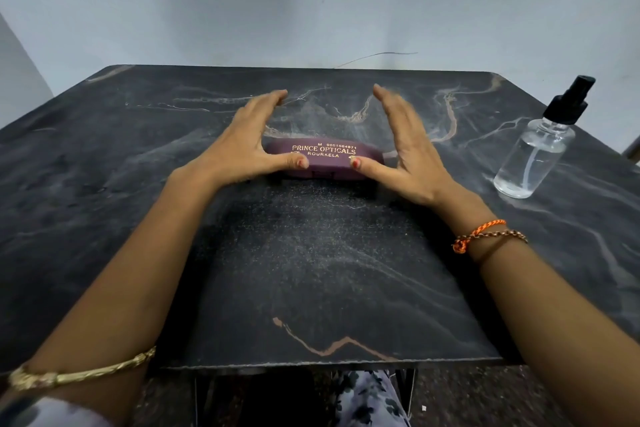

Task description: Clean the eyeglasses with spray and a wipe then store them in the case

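Note:
A purple eyeglass case [323, 159] with gold lettering lies closed in the middle of the dark marble table [311, 270]. My left hand [247, 140] is at its left end, thumb on the front edge, fingers stretched out past the case. My right hand [403, 139] mirrors it at the right end, thumb touching the front edge, fingers raised and apart. Neither hand wraps the case. A clear spray bottle [540, 146] with a black pump stands at the right side of the table. No eyeglasses and no wipe show.
A pale wall rises directly behind the table's far edge. The near table edge runs just above my lap, where patterned fabric [367, 399] shows. A thin wire [377, 57] lies along the back edge.

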Demonstrator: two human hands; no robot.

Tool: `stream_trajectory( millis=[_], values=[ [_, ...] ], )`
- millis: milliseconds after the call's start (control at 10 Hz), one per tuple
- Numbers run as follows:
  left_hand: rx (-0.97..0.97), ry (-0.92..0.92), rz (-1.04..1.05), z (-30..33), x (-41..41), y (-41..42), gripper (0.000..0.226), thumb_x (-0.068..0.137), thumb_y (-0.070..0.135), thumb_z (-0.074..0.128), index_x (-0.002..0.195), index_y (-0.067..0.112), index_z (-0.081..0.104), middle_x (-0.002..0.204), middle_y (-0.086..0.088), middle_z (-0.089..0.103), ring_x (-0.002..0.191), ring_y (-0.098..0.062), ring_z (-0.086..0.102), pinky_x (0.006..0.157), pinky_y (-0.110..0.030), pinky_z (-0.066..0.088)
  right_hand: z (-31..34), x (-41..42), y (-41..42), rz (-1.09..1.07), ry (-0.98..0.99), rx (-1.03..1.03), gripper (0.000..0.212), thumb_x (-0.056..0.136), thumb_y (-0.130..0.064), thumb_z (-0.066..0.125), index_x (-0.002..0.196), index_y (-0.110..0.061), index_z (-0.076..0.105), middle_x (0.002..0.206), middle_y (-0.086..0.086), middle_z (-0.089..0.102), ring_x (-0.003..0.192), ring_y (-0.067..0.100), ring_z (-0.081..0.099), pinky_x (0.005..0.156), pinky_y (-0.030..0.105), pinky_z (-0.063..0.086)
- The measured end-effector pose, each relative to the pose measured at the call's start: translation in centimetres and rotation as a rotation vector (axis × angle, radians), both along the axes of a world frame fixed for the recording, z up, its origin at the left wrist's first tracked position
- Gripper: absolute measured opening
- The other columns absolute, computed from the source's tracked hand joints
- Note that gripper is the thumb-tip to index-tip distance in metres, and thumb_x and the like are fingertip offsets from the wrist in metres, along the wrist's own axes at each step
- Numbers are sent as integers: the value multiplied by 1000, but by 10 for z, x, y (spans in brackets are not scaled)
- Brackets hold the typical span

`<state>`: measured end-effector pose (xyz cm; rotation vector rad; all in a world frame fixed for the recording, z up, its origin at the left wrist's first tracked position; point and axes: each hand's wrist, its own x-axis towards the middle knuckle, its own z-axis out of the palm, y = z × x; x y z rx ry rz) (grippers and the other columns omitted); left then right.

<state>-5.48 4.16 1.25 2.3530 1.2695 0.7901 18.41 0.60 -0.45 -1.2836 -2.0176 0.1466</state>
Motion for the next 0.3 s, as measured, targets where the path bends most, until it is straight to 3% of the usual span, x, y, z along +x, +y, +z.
stream_trajectory(
  millis=[100, 200, 300],
  values=[
    [160, 40, 64, 1, 3, -1, 109, 57, 88, 25, 139, 18, 18, 148, -8, 22, 135, -25, 20, 108, -43, 20, 0, -5, 0, -44, 34, 137, 85, 76, -56, 49, 145, -19, 17, 155, 7, 15, 136, 3, 12, 112, 38, 19],
    [291, 74, 137, 0, 3, -1, 102, 65, 83, 7, 136, 13, 26, 144, -12, 31, 133, -29, 24, 109, -47, 22, 2, -9, -1, -78, 35, 217, 75, 79, -50, 51, 142, -17, 27, 151, 12, 20, 134, 11, 22, 109, 40, 27],
    [331, 68, 184, -2, 3, -1, 94, 73, 76, 4, 128, 8, 41, 133, -15, 45, 127, -30, 33, 108, -45, 23, -1, -16, -3, -141, 46, 250, 65, 82, -43, 55, 138, -15, 36, 146, 14, 28, 129, 22, 34, 104, 43, 34]
  ],
)
